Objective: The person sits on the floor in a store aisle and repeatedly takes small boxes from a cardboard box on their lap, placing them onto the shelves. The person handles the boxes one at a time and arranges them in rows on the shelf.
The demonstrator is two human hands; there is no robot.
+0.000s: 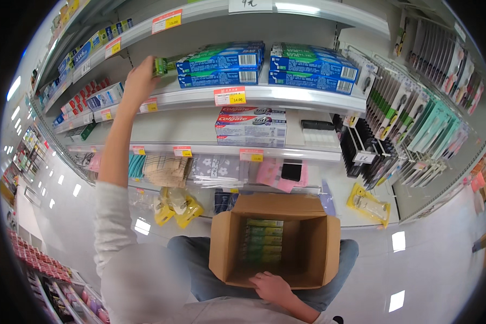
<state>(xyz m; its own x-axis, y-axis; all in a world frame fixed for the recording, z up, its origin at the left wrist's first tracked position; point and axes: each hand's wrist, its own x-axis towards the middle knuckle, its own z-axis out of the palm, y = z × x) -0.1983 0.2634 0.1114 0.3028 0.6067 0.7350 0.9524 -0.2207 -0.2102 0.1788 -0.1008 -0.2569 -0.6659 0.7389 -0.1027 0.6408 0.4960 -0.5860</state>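
Note:
My left hand (141,79) reaches up to the middle shelf, its fingers around the end of a green toothpaste box (160,67). More green packaging (172,65) shows just behind that box. Right of it, blue-and-green toothpaste boxes (218,77) are stacked two high, with a second such stack (308,79) farther right. An open cardboard box (277,203) stands at my lap, between my legs. Inside it, a row of green and yellow toothpaste boxes (264,243) lines the left part. My right hand (271,285) has its fingers curled over the cardboard box's near edge.
Colgate boxes (251,125) stand on the shelf below. Packaged towels (218,170) and a dark phone (291,171) lie lower down. Toothbrushes hang on hooks (393,105) at the right. A yellow packet (368,204) rests on the bottom ledge. Price tags line the shelf edges (308,99).

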